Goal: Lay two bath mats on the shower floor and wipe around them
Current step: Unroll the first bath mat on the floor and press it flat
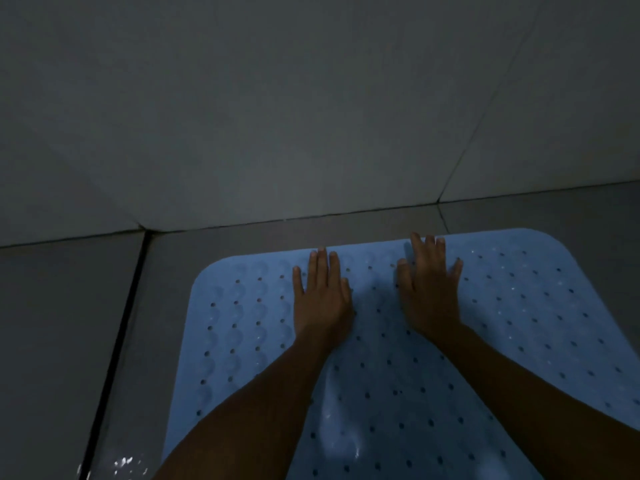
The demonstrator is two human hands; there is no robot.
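Two flat hands, left hand (pixel 322 299) and right hand (pixel 431 292), press blue mat (pixel 519 323) near wall (pixel 311 116).

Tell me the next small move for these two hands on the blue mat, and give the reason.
Probably slide both palms outward toward the corners, pressing down. The left hand and right hand lie flat, side by side, near the far edge of the blue mat, so only its middle is under pressure; a raised ripple seems to show nearer the camera.

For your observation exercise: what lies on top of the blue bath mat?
Both hands, left and right, press flat on the blue bath mat near its far edge. The forearms cover part of its holes; anything beneath them stays hidden.
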